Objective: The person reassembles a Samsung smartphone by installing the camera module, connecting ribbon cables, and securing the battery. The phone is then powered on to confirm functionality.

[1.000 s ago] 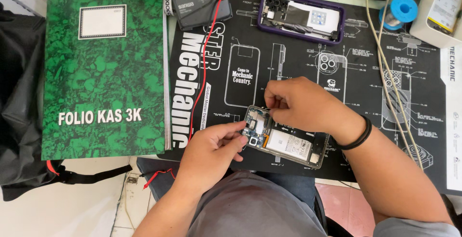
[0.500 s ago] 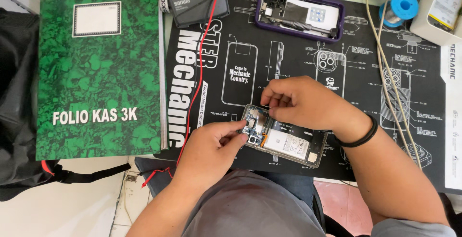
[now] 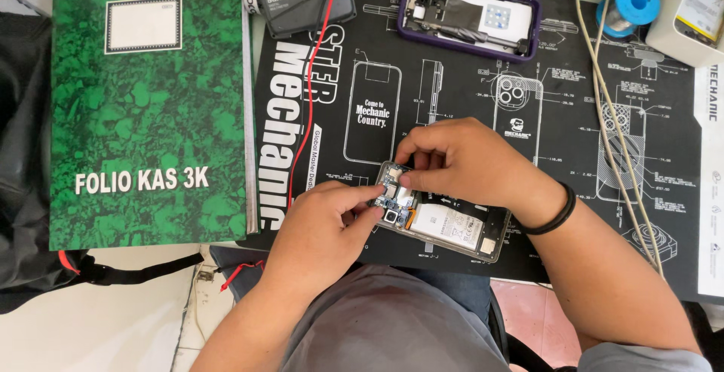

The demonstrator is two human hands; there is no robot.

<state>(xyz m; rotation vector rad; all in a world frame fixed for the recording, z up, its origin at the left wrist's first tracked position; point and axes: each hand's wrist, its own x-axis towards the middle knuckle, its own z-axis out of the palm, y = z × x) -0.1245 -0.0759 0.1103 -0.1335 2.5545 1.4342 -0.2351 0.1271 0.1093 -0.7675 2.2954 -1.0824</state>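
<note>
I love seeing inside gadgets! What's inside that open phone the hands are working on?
Inside the open phone you can see a white battery and a small circuit board with camera parts. The left hand and right hand cover the top end.

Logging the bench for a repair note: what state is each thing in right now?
Opened phone: back off, battery and board bare.
Left hand: fingertip on the board.
Right hand: fingertips pinched at the phone's top.
Purple-cased phone: back off, lying flat.
Green book: closed.
Solder spool: partly wound.

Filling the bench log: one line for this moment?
left hand: fingertip on opened phone | right hand: pinching at its top | black mat beneath
</note>
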